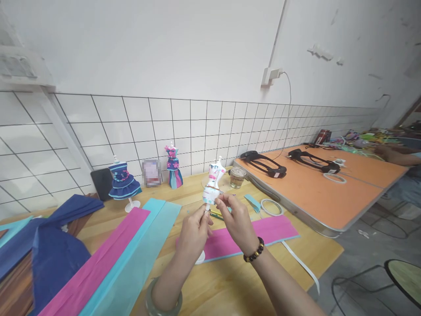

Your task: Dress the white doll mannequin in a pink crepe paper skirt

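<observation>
A small white dress-form mannequin (214,179) is held up over the table, with pink and blue marks on its body and a brown band at the waist. My left hand (193,235) pinches its thin stand just below the body. The fingers of my right hand (237,219) are closed at the lower right edge of the body; whether they hold a small piece there is hidden. Under my hands lies a pink strip (272,229) with a blue edge. The white round base (200,257) shows beside my left wrist. A cutter or pencil (215,214) lies partly hidden behind my fingers.
Pink (108,250) and light blue sheets (144,245) and dark blue crepe paper (59,241) cover the left side. Two dressed mini mannequins (123,180) stand by the wall. A lidded cup (237,177), tape roll (272,207) and orange table (315,193) with black headsets (265,164) are rightward.
</observation>
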A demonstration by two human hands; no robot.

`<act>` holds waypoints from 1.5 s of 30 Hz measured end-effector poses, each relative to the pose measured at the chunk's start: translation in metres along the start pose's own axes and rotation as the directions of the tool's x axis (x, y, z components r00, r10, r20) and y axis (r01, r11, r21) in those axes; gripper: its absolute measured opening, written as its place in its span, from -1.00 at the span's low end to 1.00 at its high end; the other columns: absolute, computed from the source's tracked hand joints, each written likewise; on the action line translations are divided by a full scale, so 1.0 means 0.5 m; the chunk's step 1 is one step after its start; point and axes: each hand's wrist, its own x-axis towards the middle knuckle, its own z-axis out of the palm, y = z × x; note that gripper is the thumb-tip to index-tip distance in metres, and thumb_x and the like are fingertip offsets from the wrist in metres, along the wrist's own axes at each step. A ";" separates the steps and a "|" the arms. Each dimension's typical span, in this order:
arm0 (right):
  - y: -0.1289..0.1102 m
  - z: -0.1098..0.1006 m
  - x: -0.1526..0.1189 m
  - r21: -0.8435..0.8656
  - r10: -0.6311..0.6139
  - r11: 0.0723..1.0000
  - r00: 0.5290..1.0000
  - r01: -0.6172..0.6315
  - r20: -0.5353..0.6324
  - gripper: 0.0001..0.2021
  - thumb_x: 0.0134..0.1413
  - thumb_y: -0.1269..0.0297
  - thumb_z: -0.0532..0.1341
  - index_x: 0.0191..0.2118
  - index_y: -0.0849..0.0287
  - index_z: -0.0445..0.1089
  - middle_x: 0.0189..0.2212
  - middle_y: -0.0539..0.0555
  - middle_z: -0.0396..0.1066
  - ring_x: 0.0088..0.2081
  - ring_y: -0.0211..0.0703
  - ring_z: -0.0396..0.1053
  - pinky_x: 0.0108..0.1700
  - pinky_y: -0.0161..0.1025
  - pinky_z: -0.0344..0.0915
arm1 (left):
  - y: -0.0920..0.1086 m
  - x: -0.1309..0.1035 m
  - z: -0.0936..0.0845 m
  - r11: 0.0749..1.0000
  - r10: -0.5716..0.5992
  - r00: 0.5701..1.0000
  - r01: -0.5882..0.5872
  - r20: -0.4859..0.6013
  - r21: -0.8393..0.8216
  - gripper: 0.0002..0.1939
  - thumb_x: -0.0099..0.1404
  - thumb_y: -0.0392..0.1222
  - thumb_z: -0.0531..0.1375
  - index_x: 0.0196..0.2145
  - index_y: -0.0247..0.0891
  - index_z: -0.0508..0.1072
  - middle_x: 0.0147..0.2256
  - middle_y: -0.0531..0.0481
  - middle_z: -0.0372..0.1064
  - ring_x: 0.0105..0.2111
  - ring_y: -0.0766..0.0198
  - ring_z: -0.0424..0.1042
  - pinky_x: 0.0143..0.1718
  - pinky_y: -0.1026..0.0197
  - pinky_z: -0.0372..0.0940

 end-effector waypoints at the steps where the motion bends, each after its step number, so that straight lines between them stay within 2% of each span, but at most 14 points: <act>1: -0.001 0.001 0.000 0.008 -0.006 1.000 1.000 0.006 -0.001 -0.89 0.17 0.31 0.06 -0.34 0.15 0.29 -0.41 0.03 0.37 -0.35 -0.20 0.33 -0.29 -0.29 0.23 | 0.000 0.000 -0.002 1.000 0.003 1.000 -0.003 -0.007 0.007 -0.73 0.30 -0.10 -0.07 -0.38 -0.25 0.34 -0.52 0.08 0.28 -0.61 0.36 0.30 -0.53 0.29 0.21; 6: -0.001 0.004 -0.001 0.008 0.011 1.000 1.000 -0.011 -0.014 -0.88 0.16 0.31 0.07 -0.38 0.15 0.29 -0.45 0.03 0.35 -0.37 -0.17 0.32 -0.31 -0.26 0.21 | 0.003 0.001 -0.005 0.998 0.027 0.999 -0.026 -0.018 0.056 -0.73 0.30 -0.10 -0.07 -0.41 -0.25 0.33 -0.55 0.08 0.27 -0.61 0.35 0.28 -0.51 0.29 0.21; 12: 0.001 0.004 -0.003 0.041 0.042 0.998 0.999 -0.041 -0.007 -0.85 0.18 0.29 0.04 -0.34 0.17 0.31 -0.42 0.05 0.39 -0.37 -0.19 0.35 -0.33 -0.27 0.24 | 0.001 0.002 -0.003 1.000 0.018 1.000 -0.018 0.000 0.003 -0.72 0.31 -0.09 -0.09 -0.38 -0.24 0.33 -0.50 0.07 0.28 -0.61 0.35 0.30 -0.52 0.29 0.21; 21: -0.001 0.006 -0.002 0.095 0.062 0.994 0.998 -0.061 -0.007 -0.84 0.14 0.25 0.09 -0.38 0.18 0.33 -0.43 0.06 0.39 -0.37 -0.17 0.35 -0.31 -0.25 0.25 | 0.009 0.001 -0.005 0.994 0.027 0.999 -0.023 -0.033 0.106 -0.69 0.31 -0.10 -0.09 -0.44 -0.24 0.34 -0.60 0.10 0.24 -0.60 0.33 0.28 -0.47 0.28 0.20; 28: -0.006 0.003 -0.005 0.158 0.108 0.981 0.993 -0.113 0.036 -0.78 0.18 0.18 0.05 -0.34 0.19 0.33 -0.40 0.08 0.42 -0.34 -0.16 0.38 -0.31 -0.26 0.29 | -0.002 0.002 -0.006 0.997 0.032 0.999 -0.029 -0.041 0.068 -0.70 0.31 -0.08 -0.10 -0.31 -0.25 0.36 -0.48 0.05 0.29 -0.59 0.34 0.30 -0.48 0.27 0.22; 32: -0.009 0.004 -0.006 0.063 0.106 0.992 0.993 -0.108 0.045 -0.75 0.15 0.15 0.08 -0.40 0.20 0.35 -0.45 0.09 0.42 -0.37 -0.13 0.37 -0.32 -0.23 0.27 | -0.008 0.004 -0.010 0.985 0.066 0.996 -0.054 -0.063 0.163 -0.69 0.32 -0.10 -0.11 -0.19 -0.25 0.36 -0.45 0.02 0.31 -0.55 0.31 0.30 -0.43 0.25 0.21; 35: -0.009 0.002 -0.006 0.033 0.108 0.993 0.992 -0.111 0.067 -0.74 0.17 0.15 0.06 -0.37 0.20 0.38 -0.43 0.10 0.43 -0.37 -0.12 0.38 -0.35 -0.23 0.27 | -0.007 0.005 -0.013 0.962 0.100 0.994 -0.086 -0.042 0.259 -0.68 0.33 -0.12 -0.13 -0.21 -0.25 0.36 -0.49 0.02 0.31 -0.51 0.27 0.31 -0.41 0.23 0.20; 38: -0.007 -0.001 -0.005 0.083 0.126 0.987 0.985 -0.136 0.117 -0.72 0.18 0.15 0.03 -0.32 0.19 0.41 -0.42 0.09 0.45 -0.37 -0.13 0.40 -0.35 -0.25 0.29 | -0.004 0.005 -0.015 0.939 0.123 0.992 -0.106 -0.033 0.328 -0.67 0.34 -0.14 -0.15 -0.28 -0.25 0.37 -0.49 0.00 0.32 -0.49 0.25 0.33 -0.42 0.23 0.19; 45: -0.001 0.002 -0.003 0.295 0.252 0.911 0.955 -0.288 0.157 -0.67 0.10 0.07 0.11 -0.47 0.21 0.42 -0.56 0.05 0.40 -0.47 -0.17 0.36 -0.33 -0.22 0.33 | -0.004 0.006 -0.011 0.947 0.116 0.993 -0.100 -0.034 0.307 -0.67 0.33 -0.14 -0.14 -0.30 -0.26 0.39 -0.46 -0.03 0.34 -0.50 0.26 0.33 -0.42 0.22 0.22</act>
